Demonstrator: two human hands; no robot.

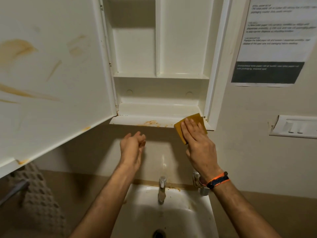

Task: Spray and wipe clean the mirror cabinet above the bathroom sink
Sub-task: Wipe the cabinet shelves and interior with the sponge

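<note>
- We see the cabinet (161,93) on the wall above the sink (164,212), its door (51,74) swung open to the left.
- Our right hand (197,143) presses a cloth (197,118) on the right end of the cabinet's bottom ledge.
- Our left hand (132,148) hangs below the ledge, left of the right hand.
- A paper notice (274,40) and a switch plate (295,127) sit on the wall right of the cabinet.
- The tap (162,188) stands at the sink's back edge.

wall notice (274,40), switch plate (295,127), perhaps towel (36,191)

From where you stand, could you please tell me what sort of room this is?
Most likely a bathroom: a white washbasin with a chrome tap sits below an open wall cabinet, whose stained lower ledge the right hand wipes with a yellow cloth.
</note>
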